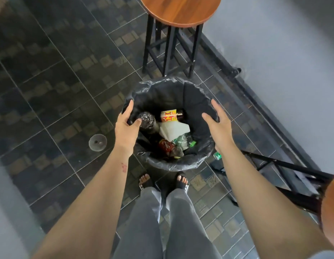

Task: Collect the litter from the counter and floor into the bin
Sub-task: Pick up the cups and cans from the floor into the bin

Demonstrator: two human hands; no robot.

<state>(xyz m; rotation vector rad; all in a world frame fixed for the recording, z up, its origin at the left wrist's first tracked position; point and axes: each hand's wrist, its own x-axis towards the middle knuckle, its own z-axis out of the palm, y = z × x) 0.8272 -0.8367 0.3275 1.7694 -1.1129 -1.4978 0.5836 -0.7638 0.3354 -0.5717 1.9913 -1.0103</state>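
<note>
A round bin (173, 165) lined with a black bag stands on the tiled floor in front of my feet. Inside lie a crumpled foil ball (147, 119), an orange and yellow carton (169, 115), white paper (173, 130), a red wrapper (165, 146) and clear plastic. My left hand (127, 126) grips the bin's left rim, fingers outside and thumb inside. My right hand (217, 124) is spread open at the right rim, holding nothing. A clear plastic cup (97, 142) lies on the floor to the bin's left. A small green-labelled bottle (217, 155) lies by the bin's right side, partly hidden by my forearm.
A wooden-topped stool (181, 10) on black metal legs stands just beyond the bin. A second stool (329, 202) leans in at the right edge, its legs reaching toward the bin. A grey wall (284, 71) with a dark base runs along the right. My sandalled feet (183, 181) are close to the bin.
</note>
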